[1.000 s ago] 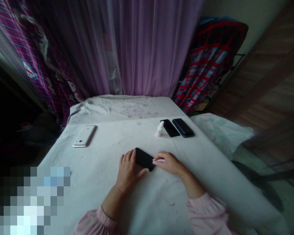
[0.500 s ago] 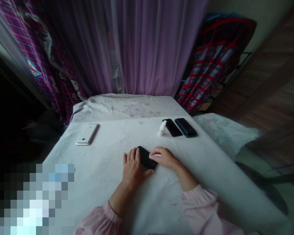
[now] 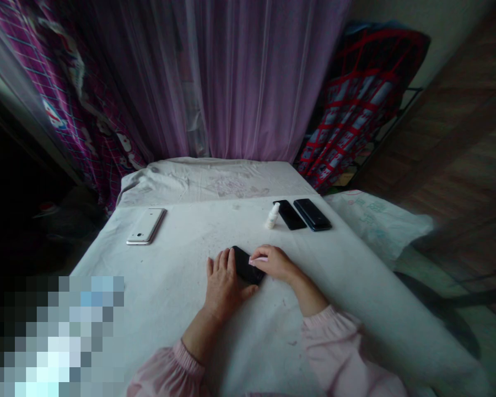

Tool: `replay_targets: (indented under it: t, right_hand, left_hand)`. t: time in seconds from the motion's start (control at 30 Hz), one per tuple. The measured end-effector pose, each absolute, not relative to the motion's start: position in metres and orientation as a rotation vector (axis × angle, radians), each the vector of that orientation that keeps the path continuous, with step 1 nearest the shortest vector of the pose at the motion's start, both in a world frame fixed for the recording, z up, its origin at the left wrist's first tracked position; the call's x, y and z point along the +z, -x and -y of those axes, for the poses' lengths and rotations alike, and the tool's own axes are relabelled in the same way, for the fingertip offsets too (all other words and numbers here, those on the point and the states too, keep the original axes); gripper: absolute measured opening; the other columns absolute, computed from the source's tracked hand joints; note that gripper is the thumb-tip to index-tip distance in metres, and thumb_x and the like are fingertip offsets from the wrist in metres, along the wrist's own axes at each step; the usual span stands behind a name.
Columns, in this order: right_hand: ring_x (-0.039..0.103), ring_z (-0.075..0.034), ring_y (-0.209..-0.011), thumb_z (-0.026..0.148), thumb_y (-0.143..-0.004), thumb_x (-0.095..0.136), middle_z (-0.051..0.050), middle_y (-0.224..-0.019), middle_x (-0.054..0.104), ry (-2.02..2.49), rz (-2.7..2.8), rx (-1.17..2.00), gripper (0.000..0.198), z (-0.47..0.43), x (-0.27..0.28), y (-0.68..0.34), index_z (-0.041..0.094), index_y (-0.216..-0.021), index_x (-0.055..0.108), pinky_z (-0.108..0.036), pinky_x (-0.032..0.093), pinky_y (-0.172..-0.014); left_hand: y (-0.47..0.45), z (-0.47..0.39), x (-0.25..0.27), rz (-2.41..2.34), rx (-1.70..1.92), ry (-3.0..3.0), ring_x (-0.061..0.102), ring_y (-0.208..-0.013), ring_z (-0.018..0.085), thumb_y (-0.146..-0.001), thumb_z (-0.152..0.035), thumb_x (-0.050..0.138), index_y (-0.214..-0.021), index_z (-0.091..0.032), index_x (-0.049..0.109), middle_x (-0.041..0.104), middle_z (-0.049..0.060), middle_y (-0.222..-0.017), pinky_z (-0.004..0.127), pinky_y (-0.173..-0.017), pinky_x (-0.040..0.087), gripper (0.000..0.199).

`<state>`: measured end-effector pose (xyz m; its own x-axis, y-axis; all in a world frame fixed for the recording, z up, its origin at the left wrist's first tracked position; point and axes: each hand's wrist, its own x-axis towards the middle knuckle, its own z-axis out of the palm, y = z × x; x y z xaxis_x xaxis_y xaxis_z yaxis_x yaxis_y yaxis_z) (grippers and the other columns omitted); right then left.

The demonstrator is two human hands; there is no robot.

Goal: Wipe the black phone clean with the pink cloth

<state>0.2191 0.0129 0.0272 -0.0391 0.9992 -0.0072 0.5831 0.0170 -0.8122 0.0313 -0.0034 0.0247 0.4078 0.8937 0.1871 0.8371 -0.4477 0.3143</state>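
A black smartphone [image 3: 243, 264] lies at a slant on the white cloth. My left hand [image 3: 223, 278] rests along its left side, fingers at the far end and thumb at the near edge, holding it down. Between the thumb and fingers of my right hand [image 3: 275, 262] is a small, flat pink piece [image 3: 258, 261], touching or just over the phone's face; its exact kind is unclear. A small white spray bottle [image 3: 271, 216] stands upright beyond my right hand.
Behind the bottle lie a black phone [image 3: 291, 215] and a dark pair of stacked phones [image 3: 313, 214]. A white phone [image 3: 147, 227] lies at left, camera side up. White cloth [image 3: 169, 309] covers the table. Purple curtains [image 3: 235, 82] hang behind; a plastic bag [image 3: 380, 220] is at right.
My right hand has shifted slightly left and away from me with the pink piece over the phone. My left hand keeps its place on the phone. The view has moved a little.
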Motion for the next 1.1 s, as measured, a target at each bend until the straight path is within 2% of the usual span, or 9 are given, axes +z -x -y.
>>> replay_targets:
  t: [0.43,0.67,0.8,0.97,1.1]
  right_hand:
    - [0.066,-0.019,-0.081,0.027,-0.073,0.066,-0.004,-0.084,0.071,1.637,1.636,0.956,0.010,0.013,0.030,-0.238,0.019,-0.076,0.071,-0.029,0.052,-0.077]
    - [0.065,-0.017,-0.078,0.024,-0.073,0.066,-0.002,-0.081,0.071,1.698,1.743,0.774,0.007,-0.007,0.035,-0.217,0.022,-0.076,0.071,-0.026,0.049,-0.072]
    - [0.065,-0.016,-0.076,0.026,-0.076,0.065,0.000,-0.078,0.072,1.727,1.710,0.773,0.007,-0.011,0.035,-0.207,0.023,-0.078,0.070,-0.025,0.048,-0.068]
    - [0.067,-0.018,-0.077,0.029,-0.076,0.066,-0.001,-0.081,0.073,1.732,1.609,0.777,0.006,0.002,0.030,-0.205,0.025,-0.077,0.069,-0.028,0.051,-0.073]
    - [0.067,-0.020,-0.079,0.029,-0.077,0.064,-0.003,-0.083,0.073,1.687,1.548,0.804,0.006,0.016,0.023,-0.208,0.024,-0.076,0.068,-0.030,0.053,-0.074]
  left_hand:
    - [-0.032,0.003,0.025,-1.539,0.496,-2.455,0.037,-0.134,0.039,-0.066,-0.058,0.072,-0.147,-0.010,0.028,0.042,0.024,-0.144,0.060,-0.111,0.021,0.104]
    - [-0.031,0.003,0.024,-1.521,0.508,-2.477,0.037,-0.134,0.039,-0.068,-0.058,0.072,-0.148,-0.011,0.027,0.042,0.024,-0.144,0.061,-0.111,0.021,0.103]
    - [-0.029,0.001,0.016,-1.491,0.510,-2.496,0.034,-0.137,0.039,-0.067,-0.066,0.068,-0.149,-0.012,0.026,0.039,0.025,-0.147,0.061,-0.111,0.018,0.107]
    - [-0.027,-0.001,0.009,-1.496,0.528,-2.514,0.027,-0.140,0.042,-0.060,-0.077,0.065,-0.148,-0.010,0.029,0.033,0.027,-0.150,0.062,-0.111,0.017,0.116]
    - [-0.023,0.000,0.008,-1.492,0.498,-2.503,0.026,-0.141,0.041,-0.063,-0.066,0.071,-0.148,-0.009,0.027,0.033,0.026,-0.150,0.060,-0.112,0.017,0.111]
